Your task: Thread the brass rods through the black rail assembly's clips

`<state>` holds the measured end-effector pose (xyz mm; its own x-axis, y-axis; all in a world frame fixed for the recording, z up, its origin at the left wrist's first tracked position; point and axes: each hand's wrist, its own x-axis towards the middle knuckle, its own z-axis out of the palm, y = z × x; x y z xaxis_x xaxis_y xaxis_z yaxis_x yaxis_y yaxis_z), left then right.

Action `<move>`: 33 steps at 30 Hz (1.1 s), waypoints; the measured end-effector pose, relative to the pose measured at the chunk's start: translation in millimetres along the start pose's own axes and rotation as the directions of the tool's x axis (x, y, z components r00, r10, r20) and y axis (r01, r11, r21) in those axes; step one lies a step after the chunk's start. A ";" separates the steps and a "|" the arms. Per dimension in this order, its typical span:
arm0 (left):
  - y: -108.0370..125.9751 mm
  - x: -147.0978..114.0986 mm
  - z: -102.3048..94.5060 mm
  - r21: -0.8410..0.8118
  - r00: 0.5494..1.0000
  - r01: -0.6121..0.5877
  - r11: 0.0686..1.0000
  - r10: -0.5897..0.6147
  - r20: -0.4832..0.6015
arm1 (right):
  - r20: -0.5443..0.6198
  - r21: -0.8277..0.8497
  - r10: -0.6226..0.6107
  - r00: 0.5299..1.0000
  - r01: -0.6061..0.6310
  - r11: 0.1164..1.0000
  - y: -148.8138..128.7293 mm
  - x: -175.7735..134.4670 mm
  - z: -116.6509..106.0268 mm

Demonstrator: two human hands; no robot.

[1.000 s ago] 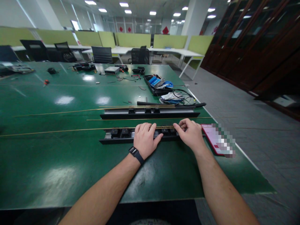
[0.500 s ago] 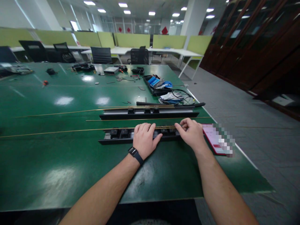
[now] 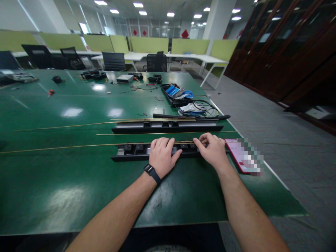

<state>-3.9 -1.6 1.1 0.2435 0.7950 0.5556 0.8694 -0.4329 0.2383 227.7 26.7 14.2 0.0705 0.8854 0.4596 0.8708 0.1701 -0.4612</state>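
Observation:
A black rail (image 3: 131, 158) with a channel and several black blocks lies across the table before me. My left hand (image 3: 162, 153) rests over its middle, fingers bent across the far edge and thumb along the inside. Along the rail's far side runs a thin brass-coloured rod (image 3: 65, 147), which sticks out far to the left. At the rail's right end my right hand (image 3: 211, 147) is closed, thumb and fingertips pinched at the rod. The fingertips hide the exact grip, and my left hand covers the rail's middle.
Behind lies a second black rail (image 3: 168, 130), with thin rods on and before it. A phone (image 3: 236, 150) with a red edge is right of my right hand. Farther back are a black tray (image 3: 170, 99) with blue items, gloves (image 3: 193, 109) and cables.
My right hand has shifted slightly left along the rail, its pinch staying at the rod. The left hand keeps its place on the rail.

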 end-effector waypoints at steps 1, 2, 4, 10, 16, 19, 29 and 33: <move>0.2 0.1 -0.2 -0.002 1.000 0.001 1.000 -0.001 0.000 | -0.002 0.006 0.003 1.000 -0.003 1.000 -0.1 0.1 -0.1; 0.5 0.2 -0.3 -0.004 1.000 0.002 1.000 -0.002 0.001 | -0.003 0.011 0.004 1.000 -0.004 1.000 -0.2 0.2 -0.2; 1.0 0.3 -0.7 -0.006 1.000 0.004 1.000 -0.004 0.000 | -0.004 0.017 0.007 1.000 -0.007 1.000 -0.2 0.5 -0.7; 2.0 0.2 -1.4 -0.002 1.000 0.004 1.000 -0.004 0.002 | -0.013 0.039 0.010 1.000 -0.009 0.999 -0.8 1.7 -3.2; 0.9 0.1 -0.6 0.001 1.000 -0.004 1.000 0.004 0.009 | -0.023 0.045 0.019 1.000 -0.018 0.999 1.4 3.2 -4.9; 0.5 0.0 -0.5 0.004 1.000 -0.008 1.000 0.008 0.008 | -0.025 0.034 0.026 0.999 -0.025 0.999 4.1 4.0 -6.2; 0.7 0.1 -0.7 0.001 1.000 -0.002 1.000 0.002 0.001 | -0.029 -0.024 0.007 1.000 -0.008 1.000 7.3 3.2 -6.1; 0.1 0.5 -0.8 -0.005 1.000 0.001 1.000 -0.001 -0.003 | -0.018 -0.040 -0.003 1.000 0.002 0.999 6.4 2.2 -5.6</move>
<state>-4.0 -1.6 2.1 0.2411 0.7944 0.5575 0.8677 -0.4338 0.2428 236.2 27.3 16.5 0.0767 0.8770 0.4744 0.8899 0.1543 -0.4292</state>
